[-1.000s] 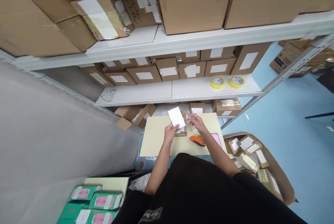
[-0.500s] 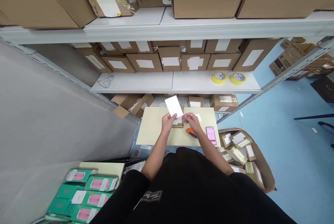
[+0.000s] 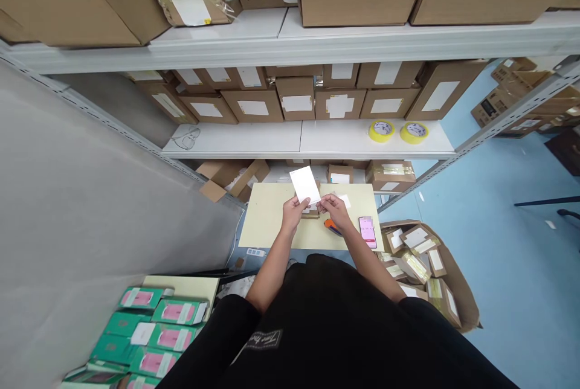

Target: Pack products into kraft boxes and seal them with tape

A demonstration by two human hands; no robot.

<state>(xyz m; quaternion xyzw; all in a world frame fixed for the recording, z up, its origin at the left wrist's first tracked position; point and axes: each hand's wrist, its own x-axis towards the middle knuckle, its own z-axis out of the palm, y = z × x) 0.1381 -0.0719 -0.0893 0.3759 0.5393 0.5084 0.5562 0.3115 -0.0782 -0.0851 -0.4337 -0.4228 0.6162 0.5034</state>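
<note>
My left hand (image 3: 294,212) is closed on a small white paper label (image 3: 305,183), held tilted above the pale yellow table (image 3: 267,211). At the label's lower right corner, the fingertips of my right hand (image 3: 334,208) are pinched together; they seem to grip that corner. Under the label lies a cardboard box (image 3: 310,214), mostly hidden by it and my hands. An orange utility knife (image 3: 333,227) rests just below my right hand. Behind that hand is another white paper piece (image 3: 345,200). Farther right, a phone (image 3: 367,232) with a pink screen lies on the table.
Two yellow tape rolls (image 3: 381,130) and a thin wire (image 3: 186,139) sit on the white shelf (image 3: 254,140) ahead. Labelled cartons (image 3: 254,106) line its back. A big carton (image 3: 464,298) of small boxes stands at right. Green-and-pink boxes (image 3: 170,337) lie at lower left.
The view has shifted slightly. Both hands stay at the label in nearly the same pose, with no clear change in their hold.
</note>
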